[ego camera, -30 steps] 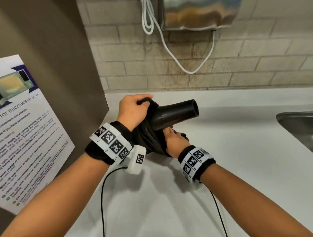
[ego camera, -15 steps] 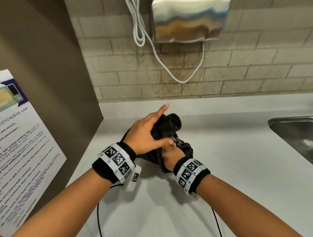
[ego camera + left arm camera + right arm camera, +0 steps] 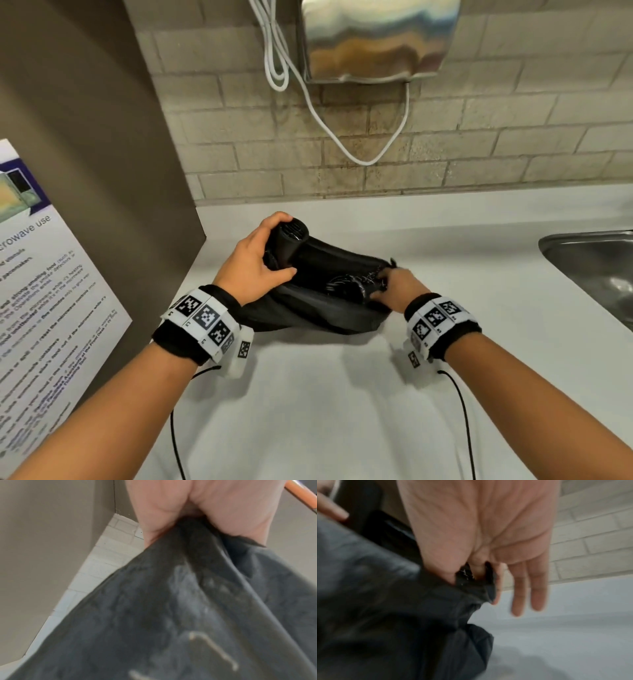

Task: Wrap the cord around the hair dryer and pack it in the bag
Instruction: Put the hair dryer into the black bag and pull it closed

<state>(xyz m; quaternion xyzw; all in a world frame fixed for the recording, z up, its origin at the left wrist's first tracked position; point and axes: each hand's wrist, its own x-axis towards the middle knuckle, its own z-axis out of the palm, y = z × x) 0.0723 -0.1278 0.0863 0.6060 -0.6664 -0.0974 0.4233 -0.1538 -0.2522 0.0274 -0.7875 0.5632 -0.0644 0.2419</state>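
Observation:
A black fabric bag (image 3: 318,315) lies on the white counter (image 3: 342,411) with its mouth facing up. The black hair dryer (image 3: 291,240) sits partly inside, its barrel end sticking out at the bag's left. Its coiled cord (image 3: 342,286) shows inside the opening. My left hand (image 3: 270,248) curls over the barrel end and the bag's left rim. In the left wrist view the left hand (image 3: 197,509) clutches bunched bag fabric (image 3: 171,615). My right hand (image 3: 382,279) pinches the right rim. In the right wrist view the right hand (image 3: 476,582) holds the rim of the bag (image 3: 385,601) between thumb and forefinger, other fingers straight.
A steel sink (image 3: 589,260) is set into the counter at the right. A brown panel (image 3: 85,137) with a microwave poster (image 3: 41,308) closes off the left. On the brick wall hangs a steel box (image 3: 376,41) with a looping white cable (image 3: 342,144).
The dryer was raised with its barrel pointing right; it has come down into the bag, which now lies on the counter. My right hand has moved right, stretching the rim.

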